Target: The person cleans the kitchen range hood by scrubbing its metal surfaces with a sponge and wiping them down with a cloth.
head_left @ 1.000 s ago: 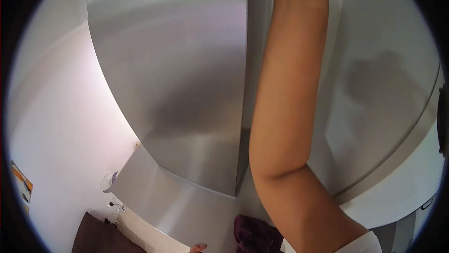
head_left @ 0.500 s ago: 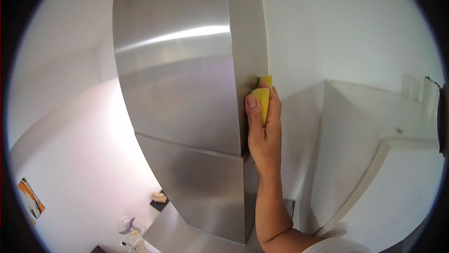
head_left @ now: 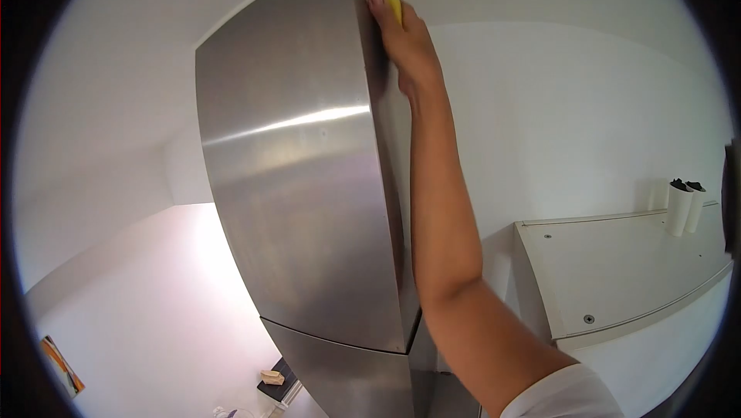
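Note:
My right hand [head_left: 411, 46] is raised high against the right side of a stainless steel range hood chimney [head_left: 289, 179], near its top by the ceiling. Its fingers are closed around a yellow sponge [head_left: 395, 10], of which only a narrow strip shows past the thumb. The thumb rests close to the chimney's side face, and the hand hides most of the sponge. A seam crosses the lower part of the steel front. My left hand is out of view.
To the right, a white wall cabinet [head_left: 617, 264] shows its top, where two white cylinders [head_left: 679, 208] with dark stuff in their mouths stand. Far below at left are a dark surface with a beige object [head_left: 272, 377] and a picture [head_left: 62, 366] on the wall.
My right hand has slid up the chimney's side with the sponge, from mid-height to near the ceiling. The view has shifted upward, bringing the chimney's top and the cabinet top into sight.

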Motion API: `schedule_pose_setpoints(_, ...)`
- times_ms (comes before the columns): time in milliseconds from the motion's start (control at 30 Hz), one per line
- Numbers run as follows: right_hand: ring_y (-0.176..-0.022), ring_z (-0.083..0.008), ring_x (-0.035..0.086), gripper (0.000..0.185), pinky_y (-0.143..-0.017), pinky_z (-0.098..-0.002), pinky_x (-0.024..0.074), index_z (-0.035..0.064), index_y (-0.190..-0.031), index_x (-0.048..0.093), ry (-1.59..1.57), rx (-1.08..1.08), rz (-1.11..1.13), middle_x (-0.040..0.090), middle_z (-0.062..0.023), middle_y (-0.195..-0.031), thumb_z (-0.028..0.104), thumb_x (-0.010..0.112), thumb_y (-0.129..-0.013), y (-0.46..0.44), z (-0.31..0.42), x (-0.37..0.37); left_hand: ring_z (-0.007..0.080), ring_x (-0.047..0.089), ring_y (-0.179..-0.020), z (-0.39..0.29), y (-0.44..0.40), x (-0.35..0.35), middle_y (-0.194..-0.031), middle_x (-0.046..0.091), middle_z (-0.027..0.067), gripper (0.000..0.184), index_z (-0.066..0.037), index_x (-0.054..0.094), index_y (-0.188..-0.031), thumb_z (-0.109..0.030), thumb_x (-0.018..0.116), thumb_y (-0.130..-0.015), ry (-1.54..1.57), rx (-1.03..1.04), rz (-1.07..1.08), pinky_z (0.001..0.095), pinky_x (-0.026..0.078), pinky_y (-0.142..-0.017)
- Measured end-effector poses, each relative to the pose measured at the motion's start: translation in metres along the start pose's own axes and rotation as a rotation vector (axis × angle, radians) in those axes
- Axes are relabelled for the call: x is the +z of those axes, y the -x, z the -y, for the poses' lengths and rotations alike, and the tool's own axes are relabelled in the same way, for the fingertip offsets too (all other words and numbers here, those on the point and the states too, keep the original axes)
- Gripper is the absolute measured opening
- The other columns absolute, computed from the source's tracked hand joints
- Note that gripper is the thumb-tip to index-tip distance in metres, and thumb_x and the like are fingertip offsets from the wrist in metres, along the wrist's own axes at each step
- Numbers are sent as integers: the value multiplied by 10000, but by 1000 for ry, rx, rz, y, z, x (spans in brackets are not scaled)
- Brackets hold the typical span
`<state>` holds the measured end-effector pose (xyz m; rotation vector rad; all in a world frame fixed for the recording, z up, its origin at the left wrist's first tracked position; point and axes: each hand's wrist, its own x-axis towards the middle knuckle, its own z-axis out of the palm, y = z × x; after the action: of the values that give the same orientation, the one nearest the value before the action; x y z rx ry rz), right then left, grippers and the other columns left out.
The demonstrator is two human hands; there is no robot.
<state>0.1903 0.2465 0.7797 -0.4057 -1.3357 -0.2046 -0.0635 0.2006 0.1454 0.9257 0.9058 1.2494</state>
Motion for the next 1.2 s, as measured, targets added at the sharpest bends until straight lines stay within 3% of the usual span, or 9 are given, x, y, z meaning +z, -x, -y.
schedule_pose_setpoints(167, -984, -167, 463, 431, -939, -272, 329, 21, -1112, 548, 229, 10, 15, 551, -65, -1010, 414, 492, -945, 36, -29, -8, 397, 484, -1178, -123, -3, 60, -1222, 549, 208, 376, -31, 608, -1134, -15, 612, -758, -445, 468, 1, 474, 380, -990)
schedule_pose_setpoints(300, -1280, -253, 365, 505, -1045, -327, 291, -21, -1367, 351, 367, 117, 70, 335, -179, -1420, 299, 429, -983, 185, -16, -31, 445, 330, -1306, -231, 25, 146, -1371, 417, 228, 506, -76, 564, -1227, 11, 659, -737, -1064, 1174, 8, 533, 311, -1025)
schedule_pose_setpoints(367, -1258, -437, 311, 610, -1059, -453, 250, -61, -1394, 257, 276, 227, 111, 261, -293, -1396, 333, 441, -968, 244, -18, -41, 412, 150, -1386, -265, 31, 184, -1487, 177, 253, 772, -26, 352, -1381, -169, 747, -733, -1285, 1223, 8, 550, 241, -1059)
schedule_pose_setpoints(600, -1229, -423, 361, 518, -1030, -416, 306, -32, -1379, 311, 153, -101, 13, 357, -255, -1349, 211, 465, -948, 134, -12, -5, 434, 42, -1392, -260, 16, 208, -1514, 82, 232, 1040, -84, 158, -1466, -315, 773, -660, -1277, 1172, 29, 620, 95, -1066)
schedule_pose_setpoints(667, -885, -209, 577, 308, -799, -281, 435, -26, -1142, 537, 221, -219, -89, 612, -122, -1007, 215, 476, -959, 55, -16, 5, 435, 39, -1392, -261, 15, 207, -1514, 82, 230, 1031, -77, 168, -1464, -310, 772, -662, -1314, 1169, 19, 622, 89, -1066)
schedule_pose_setpoints(733, -826, -197, 551, 319, -731, -315, 419, -31, -1061, 559, 81, -91, -163, 620, -124, -853, 260, 481, -953, 0, -53, 13, 435, 40, -1392, -261, 14, 208, -1514, 84, 231, 1026, -76, 172, -1463, -306, 771, -662, -1303, 1182, 17, 620, 82, -1067)
schedule_pose_setpoints(900, -827, -346, 545, 368, -768, -401, 413, -44, -1021, 546, 539, -34, -245, 596, -225, -885, 287, 393, -975, 112, -137, -34, 433, 44, -1393, -258, 15, 209, -1513, 88, 233, 1003, -71, 186, -1460, -311, 759, -673, -1271, 1194, 27, 616, 69, -1071)
schedule_pose_setpoints(1100, -1083, -416, 492, 348, -920, -456, 388, -44, -1196, 505, 265, 794, -296, 535, -236, -1144, 195, 432, -953, 313, -135, -60, 440, 37, -1392, -262, 24, 214, -1513, 85, 238, 981, -50, 181, -1457, -293, 758, -702, -1308, 1150, 15, 637, 60, -1058)
schedule_pose_setpoints(1200, -1110, -420, 470, 419, -962, -453, 366, -44, -1266, 460, 228, 375, -297, 507, -244, -1200, 229, 469, -947, 244, -100, -30, 450, 32, -1390, -258, 24, 218, -1509, 89, 249, 968, -26, 170, -1454, -221, 755, -708, -1291, 1189, -38, 650, 52, -1048)
